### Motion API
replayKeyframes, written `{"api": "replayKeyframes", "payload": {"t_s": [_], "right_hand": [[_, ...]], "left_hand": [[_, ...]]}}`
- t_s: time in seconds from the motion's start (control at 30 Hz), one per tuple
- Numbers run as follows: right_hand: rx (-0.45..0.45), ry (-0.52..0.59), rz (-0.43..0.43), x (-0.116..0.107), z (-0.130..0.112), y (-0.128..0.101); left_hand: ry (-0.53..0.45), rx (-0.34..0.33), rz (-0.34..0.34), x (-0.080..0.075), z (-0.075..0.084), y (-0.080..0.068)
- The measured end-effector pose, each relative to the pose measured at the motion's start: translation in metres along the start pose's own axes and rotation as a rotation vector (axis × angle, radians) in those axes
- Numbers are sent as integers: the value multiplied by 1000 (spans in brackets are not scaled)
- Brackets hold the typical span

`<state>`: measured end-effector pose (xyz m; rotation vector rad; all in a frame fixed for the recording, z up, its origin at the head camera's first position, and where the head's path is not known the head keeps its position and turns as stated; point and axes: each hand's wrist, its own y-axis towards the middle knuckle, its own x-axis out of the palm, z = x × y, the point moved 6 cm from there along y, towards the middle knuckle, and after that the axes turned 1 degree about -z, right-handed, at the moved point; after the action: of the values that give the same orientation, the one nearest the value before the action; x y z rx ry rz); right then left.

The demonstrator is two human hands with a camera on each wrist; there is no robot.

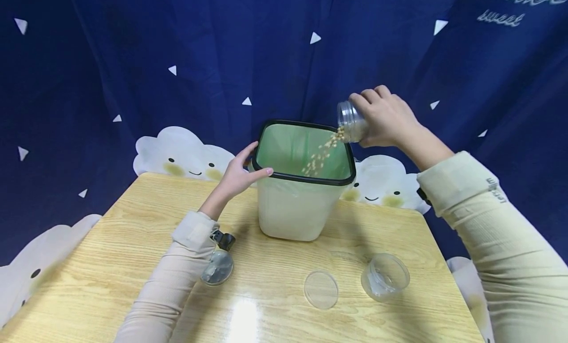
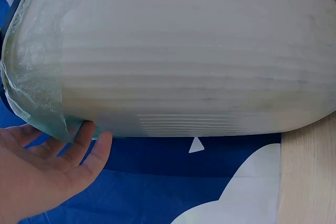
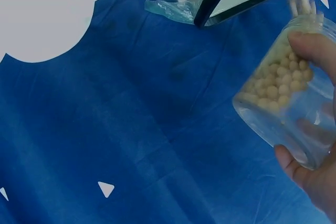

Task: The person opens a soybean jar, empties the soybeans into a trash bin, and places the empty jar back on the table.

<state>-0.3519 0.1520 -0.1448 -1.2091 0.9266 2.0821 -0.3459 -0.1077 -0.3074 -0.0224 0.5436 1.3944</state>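
A white bin with a black rim and a green liner stands at the back of the wooden table. My left hand rests against its left side with straight fingers touching the wall. Above the bin's right corner my right hand grips a clear jar, tilted mouth-down. Pale beans stream from it into the bin. In the right wrist view the jar still holds beans against its lower side.
An empty clear jar and a clear round lid lie on the table's front right. A dark blue curtain with white clouds and triangles hangs right behind the table. A wrist camera sits on my left forearm.
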Motion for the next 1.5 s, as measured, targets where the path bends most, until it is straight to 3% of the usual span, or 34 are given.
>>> {"api": "replayKeyframes", "payload": {"t_s": [0.27, 0.47, 0.83, 1.0, 1.2, 1.4, 1.5], "right_hand": [[-33, -35, -59, 8, -10, 5], [-118, -70, -23, 8, -21, 10], [-203, -195, -41, 6, -38, 13], [-163, -163, -9, 3, -34, 10], [-29, -97, 147, -8, -21, 7], [-77, -102, 49, 0, -22, 3], [-83, -105, 82, -1, -21, 2]], "left_hand": [[0, -3, 3, 0, -3, 1], [3, 0, 6, 0, -3, 1], [7, 12, 8, 0, -1, 0], [5, 10, 4, 1, -1, -1], [-4, 22, 7, 1, -1, 0], [-8, 34, 10, 1, -1, 0], [-10, 33, 12, 1, -1, 0]]}}
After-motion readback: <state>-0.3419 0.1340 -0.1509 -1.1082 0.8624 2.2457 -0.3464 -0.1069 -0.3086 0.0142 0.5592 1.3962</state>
